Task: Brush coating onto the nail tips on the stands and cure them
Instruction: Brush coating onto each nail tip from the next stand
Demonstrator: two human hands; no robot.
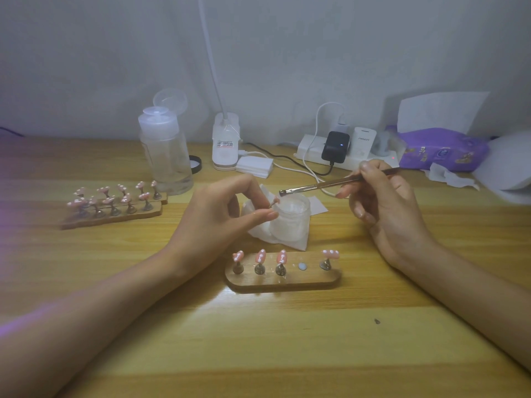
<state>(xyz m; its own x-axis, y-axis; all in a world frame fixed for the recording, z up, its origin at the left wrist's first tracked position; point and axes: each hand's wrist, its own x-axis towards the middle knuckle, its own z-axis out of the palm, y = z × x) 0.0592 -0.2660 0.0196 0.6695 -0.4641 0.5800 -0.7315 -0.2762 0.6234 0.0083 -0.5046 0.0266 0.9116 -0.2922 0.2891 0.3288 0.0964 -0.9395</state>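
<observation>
Grip-wise, our left hand [218, 209] is pinched narrow, thumb and fingers closed around one little metal peg with a pink nail tip [275, 200] on it, held up right beside the frosted jar [290, 222]. Our right hand [385, 202] has the brush [330, 183] clamped between thumb and fingers like a pen, bristles pointing left and hovering just above the jar's open rim, near the nail tip but not touching it.

Counting stuff on the table [258, 334]: the near wooden stand [283, 275] has four nail tips standing on pegs, three on the left and one at the right end, plus one bare slot [301, 266] between them. Over on the left are two more stands [115, 209] side by side, five tips each from what we can make out, though it's blurry there. The jar sits on a white tissue [258, 231]. One clear bottle [165, 152] with its cap flipped up stands behind.
</observation>
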